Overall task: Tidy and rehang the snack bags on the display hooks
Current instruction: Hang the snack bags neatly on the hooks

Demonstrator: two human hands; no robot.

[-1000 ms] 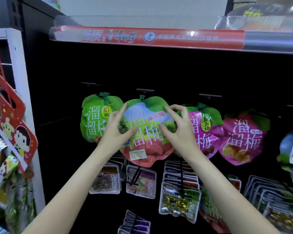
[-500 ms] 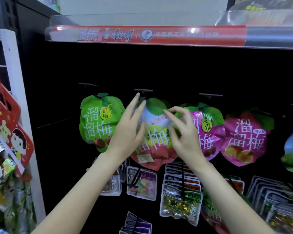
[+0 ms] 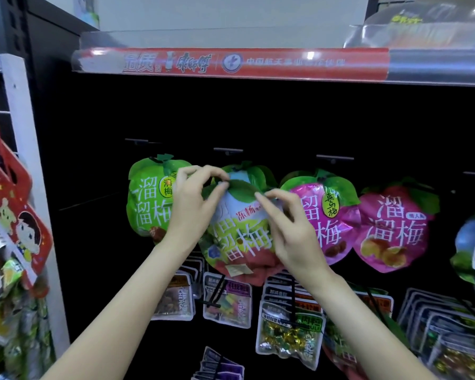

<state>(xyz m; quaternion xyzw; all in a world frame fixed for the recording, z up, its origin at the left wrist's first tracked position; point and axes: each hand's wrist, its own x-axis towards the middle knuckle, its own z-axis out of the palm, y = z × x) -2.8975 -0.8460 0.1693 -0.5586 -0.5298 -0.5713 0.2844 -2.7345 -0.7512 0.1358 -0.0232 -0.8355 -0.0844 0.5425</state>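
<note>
Now that both our hands have climbed from the sides of the plum bag [image 3: 242, 237] to its leafy top, left hand [image 3: 192, 212] and right hand [image 3: 291, 231] pinch it just under the hook [image 3: 228, 151], ready, we judge, to rehang it.
</note>
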